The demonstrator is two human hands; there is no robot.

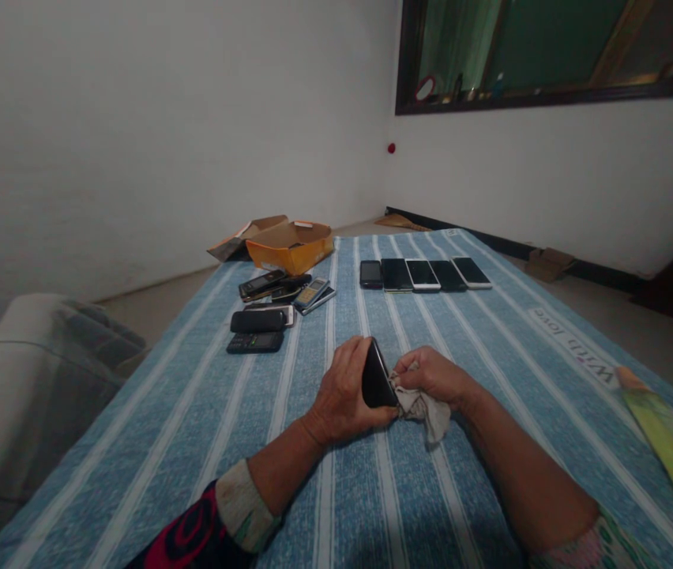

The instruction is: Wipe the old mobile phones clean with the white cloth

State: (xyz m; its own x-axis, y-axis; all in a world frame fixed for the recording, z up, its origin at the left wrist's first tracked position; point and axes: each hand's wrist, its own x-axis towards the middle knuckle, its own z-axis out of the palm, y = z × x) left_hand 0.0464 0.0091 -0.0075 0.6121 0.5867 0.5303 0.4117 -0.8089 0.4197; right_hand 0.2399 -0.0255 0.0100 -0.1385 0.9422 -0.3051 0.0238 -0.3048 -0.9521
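Black smartphone point(377, 374) stands on edge just above the blue striped sheet point(336, 490), long axis tilted near upright, held centre-front of the body. Left hand point(342, 393) clamps its near side, so left is the closer hand. Right hand point(433, 374) pinches a grey cloth point(424, 409) against the phone's right edge; hands together. Beyond: row of five smartphones point(425, 274) ahead-right, pile of older phones point(271, 304) ahead-left, orange cardboard box point(290, 246) behind those.
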